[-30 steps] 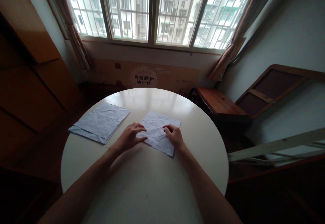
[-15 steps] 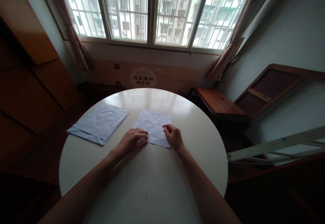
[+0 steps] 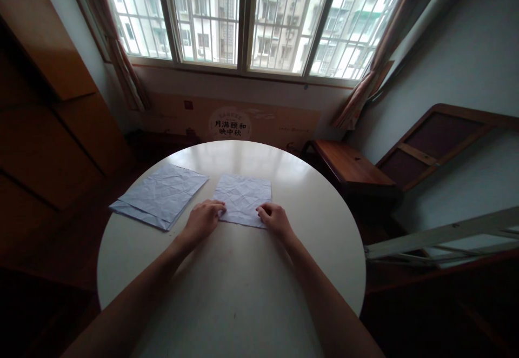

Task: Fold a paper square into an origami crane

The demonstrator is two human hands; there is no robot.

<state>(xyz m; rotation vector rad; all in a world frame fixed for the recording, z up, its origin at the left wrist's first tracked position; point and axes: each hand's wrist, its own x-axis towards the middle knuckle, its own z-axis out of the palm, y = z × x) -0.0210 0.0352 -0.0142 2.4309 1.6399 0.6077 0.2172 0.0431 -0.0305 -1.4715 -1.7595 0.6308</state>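
A creased, pale square sheet of paper (image 3: 242,196) lies flat on the round white table (image 3: 239,271). At its near left corner is my left hand (image 3: 205,218), with the fingers curled and the fingertips on the edge of the sheet. My right hand (image 3: 274,218) is at the near right corner, closed in a pinch on the paper's edge. The undersides of both hands are hidden, so the thumbs show only in part. To the left of my left hand rests a stack of larger creased sheets (image 3: 162,196), slightly fanned at the near edge.
Behind the table stand a barred window (image 3: 243,22) and a printed cardboard panel (image 3: 174,113). A wooden bench (image 3: 352,166) is at the right, with a wood-framed panel (image 3: 438,136) leaning by the wall. Orange-brown cabinets (image 3: 48,147) line the left side.
The small sheet has turned slightly, so its near edge now runs more level. My left hand has shifted left to the sheet's corner. My right hand has moved only slightly.
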